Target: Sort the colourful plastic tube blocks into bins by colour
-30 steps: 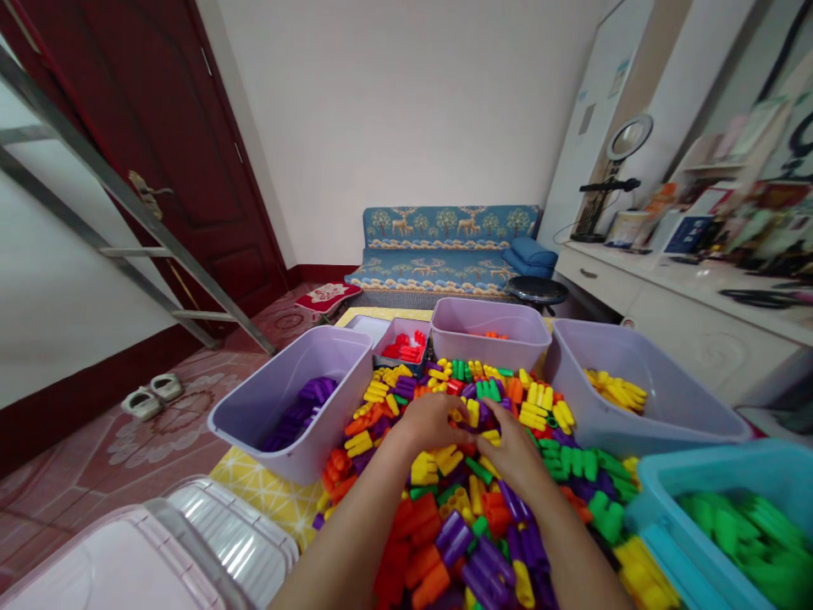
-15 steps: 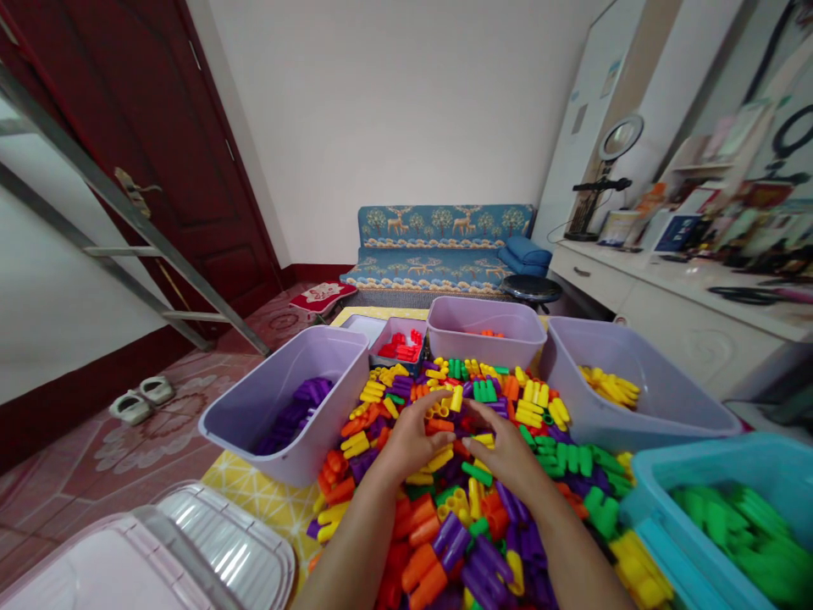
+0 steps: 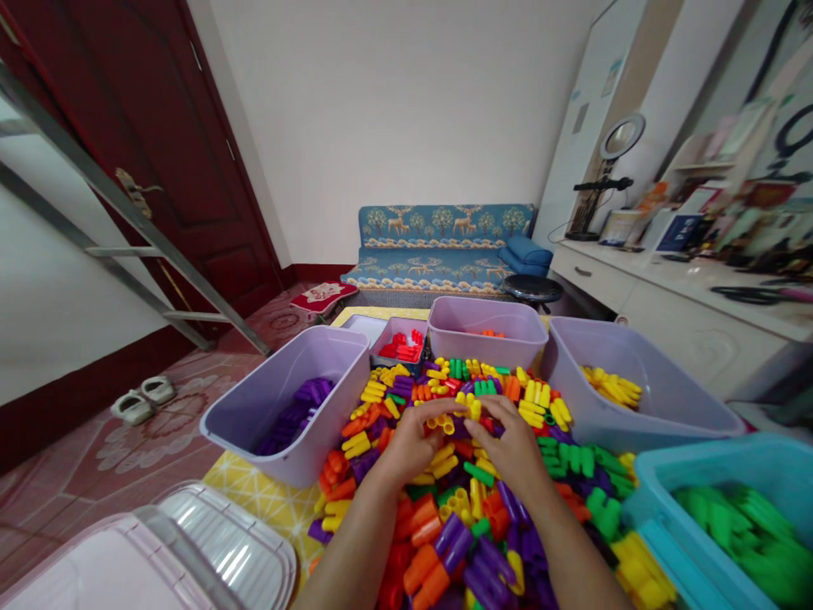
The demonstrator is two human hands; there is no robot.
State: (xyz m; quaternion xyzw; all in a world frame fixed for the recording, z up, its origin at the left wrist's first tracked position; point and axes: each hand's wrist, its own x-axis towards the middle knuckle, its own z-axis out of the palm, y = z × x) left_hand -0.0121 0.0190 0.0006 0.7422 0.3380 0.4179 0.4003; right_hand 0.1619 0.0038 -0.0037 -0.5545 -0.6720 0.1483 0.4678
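Note:
My left hand reaches over the pile of plastic building blocks with its index finger stretched toward the right. Yellow tube ends show between its thumb and index finger. My right hand faces it, thumb and fingers curled in around a small yellow plastic block. The left index fingertip meets that block's near side. Beneath both hands lie purple blocks, orange blocks and green blocks, joined tubes lying loosely in a heap.
Around the heap stand a lilac bin with purple blocks, a small box with red ones, another lilac bin, a lilac bin with yellow ones and a turquoise bin with green ones. Clear lids lie front left.
The yellow block has shifted slightly right and toward me, to the right hand's fingertips. My left index finger has stretched further right, and the right fingers have curled in more.

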